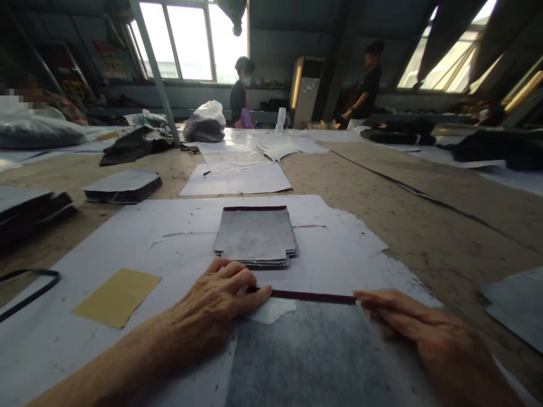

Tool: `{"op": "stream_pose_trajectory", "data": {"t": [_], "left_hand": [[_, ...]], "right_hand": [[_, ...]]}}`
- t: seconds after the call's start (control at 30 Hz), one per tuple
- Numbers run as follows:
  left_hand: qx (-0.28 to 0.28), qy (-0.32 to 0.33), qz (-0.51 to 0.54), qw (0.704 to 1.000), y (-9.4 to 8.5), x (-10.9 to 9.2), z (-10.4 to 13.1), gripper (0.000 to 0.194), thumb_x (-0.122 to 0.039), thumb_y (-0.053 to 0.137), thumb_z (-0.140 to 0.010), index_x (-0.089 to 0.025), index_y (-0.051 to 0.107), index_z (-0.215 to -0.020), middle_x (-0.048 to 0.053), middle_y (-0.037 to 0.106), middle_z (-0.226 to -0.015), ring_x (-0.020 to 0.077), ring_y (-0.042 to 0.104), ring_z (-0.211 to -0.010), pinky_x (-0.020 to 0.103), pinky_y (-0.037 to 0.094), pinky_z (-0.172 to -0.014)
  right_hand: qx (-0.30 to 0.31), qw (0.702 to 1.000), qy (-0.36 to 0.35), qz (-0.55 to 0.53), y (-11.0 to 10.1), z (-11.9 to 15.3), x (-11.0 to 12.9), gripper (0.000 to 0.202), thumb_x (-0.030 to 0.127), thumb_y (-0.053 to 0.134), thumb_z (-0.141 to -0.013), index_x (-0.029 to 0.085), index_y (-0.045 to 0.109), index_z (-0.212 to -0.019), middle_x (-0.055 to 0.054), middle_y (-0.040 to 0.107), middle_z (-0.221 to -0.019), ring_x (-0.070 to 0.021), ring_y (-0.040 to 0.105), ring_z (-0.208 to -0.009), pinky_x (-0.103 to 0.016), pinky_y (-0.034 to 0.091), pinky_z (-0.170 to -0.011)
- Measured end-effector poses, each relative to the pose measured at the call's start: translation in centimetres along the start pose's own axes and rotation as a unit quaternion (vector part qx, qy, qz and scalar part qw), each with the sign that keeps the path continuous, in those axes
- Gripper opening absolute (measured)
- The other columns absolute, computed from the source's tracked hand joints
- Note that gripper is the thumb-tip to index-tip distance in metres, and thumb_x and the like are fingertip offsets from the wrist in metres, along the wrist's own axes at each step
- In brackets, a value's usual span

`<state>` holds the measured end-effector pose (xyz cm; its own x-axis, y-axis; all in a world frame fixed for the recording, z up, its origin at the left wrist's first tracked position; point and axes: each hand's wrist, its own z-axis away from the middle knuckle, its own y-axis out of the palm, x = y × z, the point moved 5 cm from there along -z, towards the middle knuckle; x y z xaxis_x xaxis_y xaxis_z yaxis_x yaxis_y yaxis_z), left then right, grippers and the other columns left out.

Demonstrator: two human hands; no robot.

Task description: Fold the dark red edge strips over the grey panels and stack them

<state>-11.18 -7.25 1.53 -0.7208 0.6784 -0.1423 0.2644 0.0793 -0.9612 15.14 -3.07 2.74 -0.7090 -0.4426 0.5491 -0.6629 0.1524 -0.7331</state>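
Observation:
A grey sheet (pixel 309 356) with a dark maroon strip (pixel 314 295) along its far edge lies on white paper in front of me. My left hand (pixel 216 305) presses the strip's left end with the thumb, its other fingers curled. A torn pale scrap (pixel 274 311) lies beside that thumb. At the strip's right end, my right hand (pixel 416 328) touches the corner with its fingertips, fingers pressed together; whether it pinches the strip is hidden. Just beyond sits a small stack of grey pieces (pixel 257 234), the top one with a maroon far edge.
A yellow paper piece (pixel 119 297) and a black loop (pixel 34 288) lie to the left. Further off are stacked grey pieces (pixel 123 186), a filled plastic bag (pixel 206 121) and a metal pole (pixel 156 73). Two people stand behind the table; another is at far left.

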Motion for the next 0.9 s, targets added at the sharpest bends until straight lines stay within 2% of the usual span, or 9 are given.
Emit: {"op": "stream_pose_trajectory", "data": {"t": [0.07,0.1,0.13,0.23,0.33,0.43,0.53,0.73,0.9], "left_hand": [[-0.009,-0.001,-0.008,1.0,0.2,-0.1,0.1,0.053,0.0,0.041,-0.075,-0.022,0.045,-0.122,0.006,0.053,-0.102,0.0197,0.047,-0.092,0.04,0.031,-0.086],[-0.01,0.0,-0.011,1.0,0.3,-0.2,0.1,0.053,0.0,0.041,-0.075,-0.022,0.044,-0.123,0.007,0.052,-0.103,0.0198,0.046,-0.093,0.04,0.032,-0.086],[-0.008,0.004,-0.014,1.0,0.4,-0.3,0.1,0.053,0.0,0.041,-0.076,-0.022,0.043,-0.124,0.007,0.052,-0.104,0.0199,0.046,-0.093,0.04,0.032,-0.086],[0.001,0.015,-0.012,1.0,0.5,-0.5,0.1,0.052,0.0,0.041,-0.077,-0.022,0.042,-0.124,0.007,0.052,-0.104,0.0206,0.046,-0.092,0.04,0.033,-0.084],[0.002,-0.013,0.035,0.999,0.2,-0.3,0.3,0.055,-0.001,0.036,-0.08,-0.022,0.035,-0.131,0.007,0.053,-0.105,0.0198,0.047,-0.092,0.04,0.035,-0.084],[-0.044,-0.082,0.122,0.988,-0.4,0.6,0.5,0.051,-0.006,0.029,-0.087,-0.022,0.026,-0.136,0.006,0.054,-0.106,0.0182,0.048,-0.094,0.038,0.037,-0.085],[-0.083,-0.128,0.175,0.973,-0.6,1.3,0.5,0.037,-0.019,0.034,-0.091,-0.02,0.042,-0.127,0.007,0.053,-0.11,0.0185,0.047,-0.097,0.036,0.039,-0.086],[-0.064,-0.158,0.199,0.965,-0.4,1.0,0.0,0.02,-0.024,0.049,-0.085,-0.022,0.066,-0.095,0.002,0.059,-0.084,0.0153,0.052,-0.08,0.028,0.04,-0.075],[-0.059,-0.212,0.244,0.945,-0.4,0.4,0.2,0.016,-0.024,0.054,-0.08,-0.018,0.066,-0.071,-0.002,0.054,-0.065,0.0107,0.048,-0.063,0.022,0.035,-0.061]], "right_hand": [[-0.006,0.994,0.101,-0.04,-0.1,-0.6,-0.7,0.028,0.03,0.045,-0.078,0.02,0.072,-0.079,-0.005,0.07,-0.083,-0.0212,0.067,-0.069,-0.027,0.055,-0.053],[-0.007,0.991,0.124,-0.046,0.1,-0.8,-0.7,0.027,0.032,0.047,-0.077,0.019,0.071,-0.081,-0.007,0.07,-0.086,-0.0224,0.067,-0.072,-0.03,0.056,-0.056],[-0.013,0.992,0.117,-0.035,0.3,-1.0,-0.2,0.027,0.034,0.049,-0.077,0.019,0.071,-0.082,-0.007,0.069,-0.088,-0.023,0.066,-0.075,-0.032,0.055,-0.06],[0.031,0.998,-0.02,0.041,2.2,-1.5,2.7,0.023,0.032,0.053,-0.077,0.02,0.068,-0.09,-0.006,0.067,-0.093,-0.0228,0.062,-0.085,-0.037,0.051,-0.073],[0.08,0.98,-0.131,0.128,4.4,-1.5,5.2,0.016,0.019,0.056,-0.076,0.019,0.066,-0.089,-0.006,0.064,-0.086,-0.0219,0.058,-0.084,-0.039,0.047,-0.074],[0.101,0.971,-0.155,0.151,5.3,-1.6,6.2,0.011,0.011,0.056,-0.074,0.018,0.062,-0.079,-0.004,0.06,-0.077,-0.0185,0.055,-0.076,-0.033,0.046,-0.069],[0.105,0.969,-0.171,0.142,5.2,-1.9,6.6,0.011,0.007,0.055,-0.072,0.018,0.057,-0.071,-0.002,0.058,-0.073,-0.0158,0.054,-0.072,-0.028,0.044,-0.064],[0.105,0.949,-0.259,0.145,5.0,-2.6,8.6,0.016,0.001,0.05,-0.072,0.016,0.051,-0.066,-0.002,0.055,-0.07,-0.0151,0.048,-0.069,-0.027,0.037,-0.063],[0.068,0.924,-0.335,0.168,4.6,-4.2,11.5,0.02,0.004,0.042,-0.079,0.014,0.053,-0.065,-0.006,0.054,-0.071,-0.0177,0.043,-0.071,-0.033,0.034,-0.068]]}}
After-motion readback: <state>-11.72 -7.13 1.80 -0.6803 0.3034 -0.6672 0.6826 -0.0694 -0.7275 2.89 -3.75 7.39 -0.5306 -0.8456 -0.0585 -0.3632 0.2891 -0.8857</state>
